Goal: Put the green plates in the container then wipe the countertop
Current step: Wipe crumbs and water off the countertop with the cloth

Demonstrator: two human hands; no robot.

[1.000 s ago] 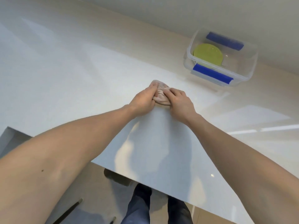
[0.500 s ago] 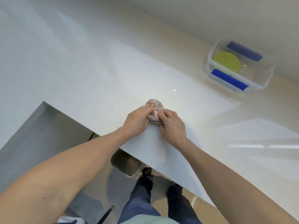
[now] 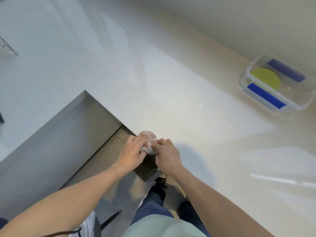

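Countertop (image 3: pixel 171 93) edge: both hands gripping cloth (image 3: pixel 149 141)

The light is bright and soft. The glossy countertop (image 3: pixel 153 86) shows white glare streaks near its right edge, and a grey shadow lies beside the hands. Wide-angle distortion bends the edges; the left side is slightly blurred.

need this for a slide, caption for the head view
Both hands, left hand and right hand, press a pink cloth at the countertop edge; green plates sit in the container.
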